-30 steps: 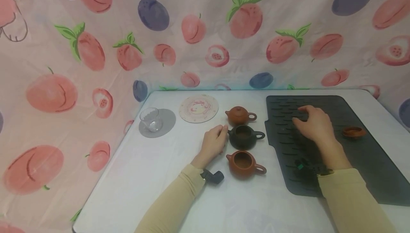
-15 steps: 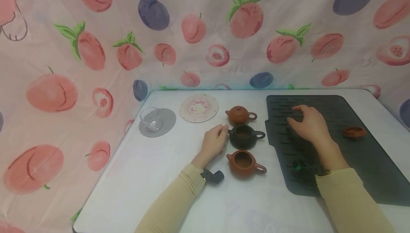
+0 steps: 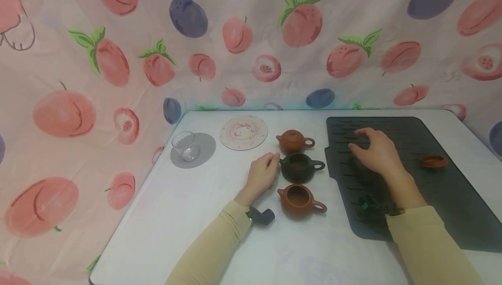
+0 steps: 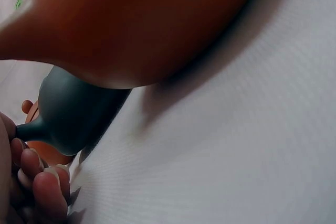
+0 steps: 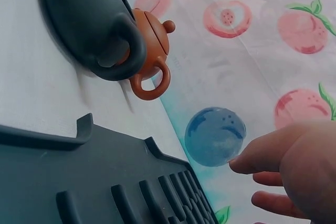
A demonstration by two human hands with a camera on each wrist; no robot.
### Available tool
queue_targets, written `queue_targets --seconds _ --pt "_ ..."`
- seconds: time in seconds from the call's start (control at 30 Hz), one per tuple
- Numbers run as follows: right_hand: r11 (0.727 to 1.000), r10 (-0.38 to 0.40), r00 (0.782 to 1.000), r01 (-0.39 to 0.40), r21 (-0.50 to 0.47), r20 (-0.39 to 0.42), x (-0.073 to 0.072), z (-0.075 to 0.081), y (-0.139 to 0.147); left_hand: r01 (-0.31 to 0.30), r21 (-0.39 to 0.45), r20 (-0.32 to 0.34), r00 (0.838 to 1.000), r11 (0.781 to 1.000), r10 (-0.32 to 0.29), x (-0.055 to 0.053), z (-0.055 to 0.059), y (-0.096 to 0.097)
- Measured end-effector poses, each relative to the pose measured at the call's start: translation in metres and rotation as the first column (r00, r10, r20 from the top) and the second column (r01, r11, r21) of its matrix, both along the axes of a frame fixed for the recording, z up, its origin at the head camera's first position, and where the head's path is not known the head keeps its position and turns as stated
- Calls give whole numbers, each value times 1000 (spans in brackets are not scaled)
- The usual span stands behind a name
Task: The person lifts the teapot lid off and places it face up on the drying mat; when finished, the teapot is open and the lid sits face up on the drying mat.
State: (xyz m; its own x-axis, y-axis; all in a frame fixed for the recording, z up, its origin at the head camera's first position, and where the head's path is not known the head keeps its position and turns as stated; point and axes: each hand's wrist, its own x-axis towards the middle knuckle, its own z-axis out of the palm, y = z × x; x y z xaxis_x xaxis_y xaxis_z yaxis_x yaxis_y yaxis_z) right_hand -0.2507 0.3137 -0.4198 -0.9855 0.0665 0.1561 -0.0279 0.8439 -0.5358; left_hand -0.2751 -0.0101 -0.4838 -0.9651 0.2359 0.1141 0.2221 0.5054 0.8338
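My left hand (image 3: 262,171) is at the spout of the lidless black teapot (image 3: 297,168), thumb and curled index finger pinching the spout tip in the left wrist view. Behind that pot stands a lidded reddish-brown teapot (image 3: 293,141). In front is a lidless reddish-brown teapot (image 3: 296,206), its body (image 4: 147,24) large in the left wrist view. All three spouts point left. My right hand (image 3: 378,152) hovers over the dark ridged mat (image 3: 423,211), thumb and fingers spread apart with nothing between them.
A small reddish-brown clay piece (image 3: 433,161), too small to identify surely, lies on the mat's right side. At the back left, a clear glass cup (image 3: 186,147) stands on a grey coaster (image 3: 208,145), beside a round patterned coaster (image 3: 244,133). Fruit-printed cloth (image 3: 235,80) hangs behind the table.
My right hand has shifted slightly left over the mat, its fingers still apart. The left hand and the teapots have stayed where they were.
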Motion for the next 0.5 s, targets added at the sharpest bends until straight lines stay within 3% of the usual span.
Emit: queue_targets --seconds 0.5 --pt "999 38 999 -38 -6 -33 1 0 -8 -8 15 -3 1000 1000 8 0 1 0"
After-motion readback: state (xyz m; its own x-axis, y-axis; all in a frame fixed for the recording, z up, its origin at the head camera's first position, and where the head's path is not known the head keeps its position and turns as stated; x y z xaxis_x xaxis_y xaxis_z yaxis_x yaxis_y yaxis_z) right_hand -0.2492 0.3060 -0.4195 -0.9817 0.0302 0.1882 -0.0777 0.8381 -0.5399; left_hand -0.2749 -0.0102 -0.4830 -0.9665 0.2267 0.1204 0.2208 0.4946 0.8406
